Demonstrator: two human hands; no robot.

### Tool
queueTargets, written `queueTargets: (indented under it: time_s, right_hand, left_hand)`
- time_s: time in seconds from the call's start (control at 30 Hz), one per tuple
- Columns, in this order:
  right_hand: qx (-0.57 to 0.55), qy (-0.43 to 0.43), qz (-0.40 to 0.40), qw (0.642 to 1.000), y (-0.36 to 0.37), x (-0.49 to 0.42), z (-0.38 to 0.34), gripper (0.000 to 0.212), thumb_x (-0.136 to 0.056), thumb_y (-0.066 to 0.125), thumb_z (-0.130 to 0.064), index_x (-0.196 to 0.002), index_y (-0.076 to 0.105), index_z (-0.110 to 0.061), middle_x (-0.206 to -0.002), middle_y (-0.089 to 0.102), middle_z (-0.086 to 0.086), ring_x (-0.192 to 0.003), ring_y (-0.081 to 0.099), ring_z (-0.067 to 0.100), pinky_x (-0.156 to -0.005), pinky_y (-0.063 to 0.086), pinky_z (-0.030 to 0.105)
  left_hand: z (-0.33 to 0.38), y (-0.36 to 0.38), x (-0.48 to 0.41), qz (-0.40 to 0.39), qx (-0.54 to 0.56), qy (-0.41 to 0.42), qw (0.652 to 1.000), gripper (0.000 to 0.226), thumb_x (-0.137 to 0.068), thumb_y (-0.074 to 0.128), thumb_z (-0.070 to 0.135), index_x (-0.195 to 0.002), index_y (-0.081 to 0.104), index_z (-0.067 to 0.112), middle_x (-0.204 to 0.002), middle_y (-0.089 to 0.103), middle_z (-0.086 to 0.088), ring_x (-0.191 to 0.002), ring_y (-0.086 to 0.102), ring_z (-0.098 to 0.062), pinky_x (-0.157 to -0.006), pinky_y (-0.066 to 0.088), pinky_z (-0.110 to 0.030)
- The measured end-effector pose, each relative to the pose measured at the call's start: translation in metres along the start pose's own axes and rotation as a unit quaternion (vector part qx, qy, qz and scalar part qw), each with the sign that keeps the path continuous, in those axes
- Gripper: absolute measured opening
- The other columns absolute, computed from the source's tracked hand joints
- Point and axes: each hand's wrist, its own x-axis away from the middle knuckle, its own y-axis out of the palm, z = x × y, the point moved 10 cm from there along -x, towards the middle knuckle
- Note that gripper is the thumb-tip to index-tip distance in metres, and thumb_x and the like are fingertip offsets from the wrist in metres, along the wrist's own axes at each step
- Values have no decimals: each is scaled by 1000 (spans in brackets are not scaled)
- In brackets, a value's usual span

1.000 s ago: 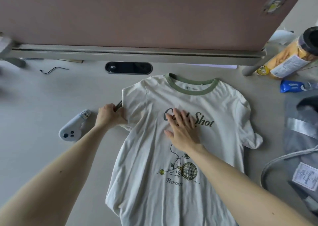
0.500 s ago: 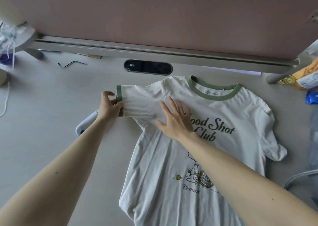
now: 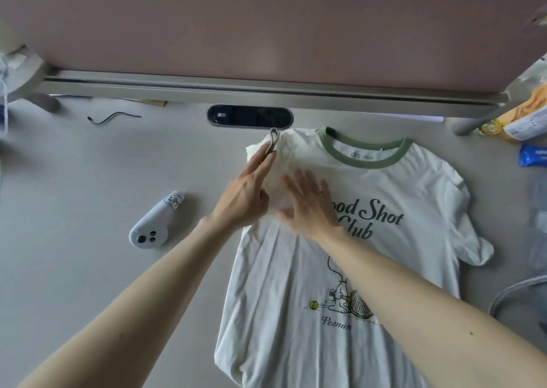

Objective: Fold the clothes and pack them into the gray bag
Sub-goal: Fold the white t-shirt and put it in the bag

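A white T-shirt (image 3: pixel 399 198) with a green collar and a "Good Shot Club" print lies face up on the grey desk. My left hand (image 3: pixel 245 195) pinches the shirt's left sleeve by its green cuff (image 3: pixel 273 140) and holds it folded inward over the shoulder. On the chest just left of the print, my right hand (image 3: pixel 310 207) presses flat with its fingers spread. Only a strap and a blurred edge of the gray bag (image 3: pixel 516 294) show at the right border.
A white handheld controller (image 3: pixel 157 223) lies left of the shirt. Behind the shirt are a black oval cable port (image 3: pixel 250 116) and a pink divider panel (image 3: pixel 266 32). A thin black wire (image 3: pixel 114 118) lies at back left. A yellow jar (image 3: pixel 521 115) and a blue packet (image 3: pixel 532 155) sit at the right.
My left hand has carried the left sleeve from stretched out sideways to folded in over the shoulder. My right hand stays pressed on the chest. The view shifted a little.
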Motion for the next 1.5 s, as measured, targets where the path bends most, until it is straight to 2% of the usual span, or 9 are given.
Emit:
queueTargets:
  time_s: [0.13, 0.37, 0.6, 0.73, 0.97, 1.07, 1.23, 1.37, 1.5]
  right_hand:
    - [-17, 47, -18, 999, 7, 33, 32, 79, -92, 54, -51, -156, 21, -19, -163, 18, 14, -150, 17, 35, -119, 17, 56]
    - [-102, 67, -21, 992, -4, 73, 77, 78, -95, 55, -45, -158, 15, -23, -166, 1, 8, -153, 0, 26, -124, 4, 45]
    - [-145, 161, 145, 965, -55, 111, 155, 42, -95, 58, -20, -134, 55, -8, -142, 50, 14, -133, 46, 31, -108, 42, 48]
    - [-100, 330, 241, 907, -84, 163, 234, 39, -84, 48, -17, -120, 61, -8, -119, 58, 18, -106, 56, 43, -86, 49, 50]
    - [-268, 591, 147, 747, -65, 240, 330, 62, -74, 69, -46, -117, 61, -3, -123, 61, 21, -112, 58, 37, -92, 51, 45]
    - [-454, 578, 126, 666, -44, 242, 330, 31, -74, 79, -32, -74, 61, -8, -77, 62, 12, -66, 60, 23, -60, 51, 32]
    - [-532, 531, 127, 647, -32, 234, 331, 16, -70, 73, 2, -76, 60, -4, -77, 56, 11, -74, 57, 22, -63, 43, 35]
    - [-474, 487, 227, 698, -56, 240, 345, 12, -70, 67, 5, -70, 61, -6, -67, 55, 1, -66, 50, 16, -58, 36, 26]
    - [-428, 442, 372, 695, -83, 262, 351, 27, -73, 64, 3, -70, 48, -19, -67, 48, 0, -64, 42, 15, -58, 36, 30]
  left_hand:
    - [19, 50, -8, -102, -60, -16, 993, 92, -76, 49, -1, -159, 13, 17, -167, -7, 12, -98, 62, -37, -59, 49, -38]
    - [12, 105, -17, -185, -90, -31, 978, 81, -95, 47, 31, -157, -5, 33, -166, -17, 5, -101, 66, -35, -76, 57, -43]
    - [44, 90, -31, -84, -148, -27, 985, 61, -100, 39, 47, -154, 20, 25, -166, 13, -5, -106, 66, -36, -59, 49, -33]
    - [98, 110, -45, -73, -140, 66, 985, 50, -97, 49, 39, -143, 41, 19, -152, 35, -6, -110, 60, -32, -59, 49, -34]
    - [208, 195, -83, -173, -91, 138, 971, 50, -96, 55, 39, -141, 48, 19, -145, 44, -5, -124, 51, -31, -91, 50, -44]
    - [248, 223, -105, -198, -106, 159, 961, 52, -95, 57, 41, -142, 48, 20, -149, 42, -4, -129, 45, -32, -103, 41, -45]
    - [293, 261, -136, -256, -228, 222, 913, 71, -91, 62, 43, -152, 31, 27, -160, 26, 2, -147, 20, -26, -115, 16, -59]
    - [300, 292, -152, -344, -303, 212, 863, 78, -82, 73, 47, -147, 35, 26, -149, 45, -2, -140, 35, -26, -111, 19, -58]
    - [314, 295, -162, -364, -302, 219, 854, 28, -82, 75, 34, -98, 59, 19, -101, 59, -2, -109, 55, -27, -93, 30, -46]
